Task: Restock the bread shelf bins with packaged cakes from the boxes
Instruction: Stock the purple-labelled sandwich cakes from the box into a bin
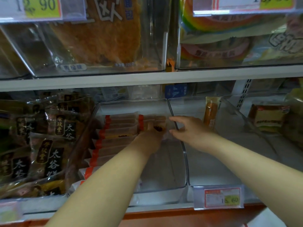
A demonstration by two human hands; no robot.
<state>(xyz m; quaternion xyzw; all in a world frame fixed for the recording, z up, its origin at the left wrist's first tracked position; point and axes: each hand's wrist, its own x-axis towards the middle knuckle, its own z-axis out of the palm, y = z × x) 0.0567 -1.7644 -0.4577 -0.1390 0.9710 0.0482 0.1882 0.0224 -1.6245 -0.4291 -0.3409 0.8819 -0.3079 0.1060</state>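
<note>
In clear bin (185,161), left hand (148,139) curled round cake (157,128), beside cake row (119,128); right hand (188,128) fingers straight, spread, over bin's right wall, gripping nothing

Bare left hand (148,140), bare right hand (185,128), both forearms (106,185) uncovered along their whole visible length

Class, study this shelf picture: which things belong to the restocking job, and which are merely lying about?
Job in hand:
clear bin; stacked cakes inside it; left hand, gripping a packaged cake; right hand, by the bin's side wall.

Lying about:
dark packets to the left; orange packet in the next bin; price tag; upper-shelf bread.
</note>
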